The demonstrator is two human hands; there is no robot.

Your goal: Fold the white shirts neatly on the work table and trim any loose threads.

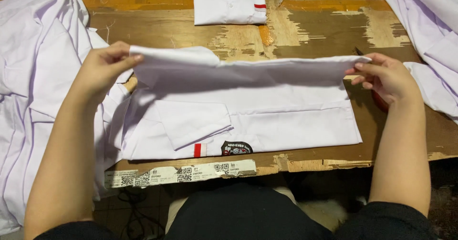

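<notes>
Two hands pinch a white shirt (248, 111) by its raised fold: the left hand (102, 68) at one end, the right hand (386, 75) at the other. The shirt lies along the counter's (324, 30) near edge; a folded shirt (230, 2) sits at the far edge, and loose white shirts (33, 78) are heaped at the left.

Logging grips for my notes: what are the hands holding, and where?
Both hold the white shirt: left hand and right hand pinch opposite ends of its lifted folded edge.
</notes>
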